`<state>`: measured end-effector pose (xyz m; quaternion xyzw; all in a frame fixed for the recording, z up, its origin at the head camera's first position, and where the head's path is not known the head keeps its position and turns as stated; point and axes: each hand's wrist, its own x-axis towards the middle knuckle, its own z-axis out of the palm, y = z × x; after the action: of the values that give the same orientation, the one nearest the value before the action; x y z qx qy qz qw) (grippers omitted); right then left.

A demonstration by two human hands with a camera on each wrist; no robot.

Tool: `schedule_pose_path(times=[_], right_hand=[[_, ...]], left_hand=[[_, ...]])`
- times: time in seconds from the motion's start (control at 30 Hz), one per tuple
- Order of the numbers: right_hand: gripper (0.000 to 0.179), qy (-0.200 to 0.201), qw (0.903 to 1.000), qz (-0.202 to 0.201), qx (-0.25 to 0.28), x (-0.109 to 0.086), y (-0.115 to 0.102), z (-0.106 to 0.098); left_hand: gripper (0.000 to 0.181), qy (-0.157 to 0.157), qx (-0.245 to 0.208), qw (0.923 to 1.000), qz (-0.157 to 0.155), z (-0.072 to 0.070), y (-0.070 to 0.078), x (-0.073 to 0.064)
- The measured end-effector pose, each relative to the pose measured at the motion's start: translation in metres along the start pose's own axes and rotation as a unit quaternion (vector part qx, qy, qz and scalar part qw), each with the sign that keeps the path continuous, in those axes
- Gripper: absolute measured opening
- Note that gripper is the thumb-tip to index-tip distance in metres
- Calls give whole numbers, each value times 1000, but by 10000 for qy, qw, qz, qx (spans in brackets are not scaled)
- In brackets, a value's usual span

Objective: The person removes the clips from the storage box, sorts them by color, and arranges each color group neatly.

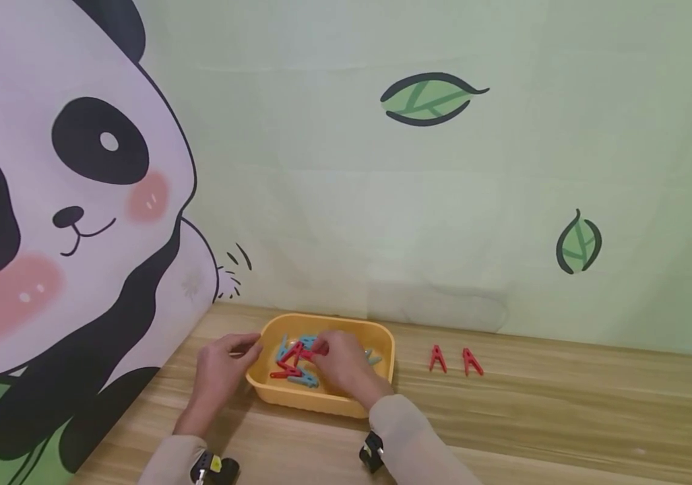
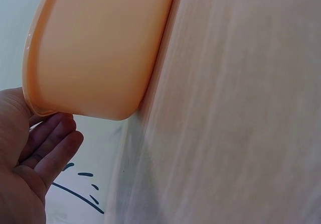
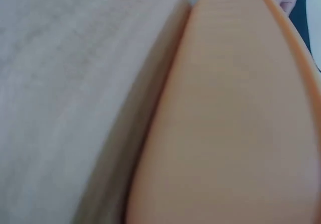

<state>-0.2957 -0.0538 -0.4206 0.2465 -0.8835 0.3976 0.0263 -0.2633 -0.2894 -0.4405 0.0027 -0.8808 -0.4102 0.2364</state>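
A yellow plastic basket [image 1: 321, 403] holds several red and blue clothespins. My right hand [image 1: 346, 360] reaches down into it, with thumb and fingertips pinching a red clothespin [image 1: 307, 353]. Below that lie another red clothespin [image 1: 285, 372] and a blue clothespin [image 1: 303, 379]. At the basket's left end my left hand [image 1: 224, 367] touches the rim with relaxed fingers. In the left wrist view, the fingers [image 2: 55, 141] of that hand lie against the basket's end, just under the rim. The right wrist view shows the basket's side wall [image 3: 225, 113]; my right hand is hidden there.
Two red clothespins lie on the wooden table [image 1: 564, 397] right of the basket, one nearer [image 1: 437, 358] and one farther right [image 1: 472, 362]. Behind the table rises a pale green backdrop [image 1: 321, 202] with leaves and a large panda on the left.
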Motion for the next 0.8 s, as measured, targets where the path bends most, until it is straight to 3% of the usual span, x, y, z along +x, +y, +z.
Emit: schedule_pose_path(times=[0.37, 0.8], right_hand=[[8, 511, 9963, 8, 688, -15, -8, -44], [11, 1216, 9906, 270, 559, -54, -1, -83]], left_hand=[[24, 35, 38, 9999, 144, 1, 0, 0], [25, -63, 41, 10000, 29, -1, 3, 0]])
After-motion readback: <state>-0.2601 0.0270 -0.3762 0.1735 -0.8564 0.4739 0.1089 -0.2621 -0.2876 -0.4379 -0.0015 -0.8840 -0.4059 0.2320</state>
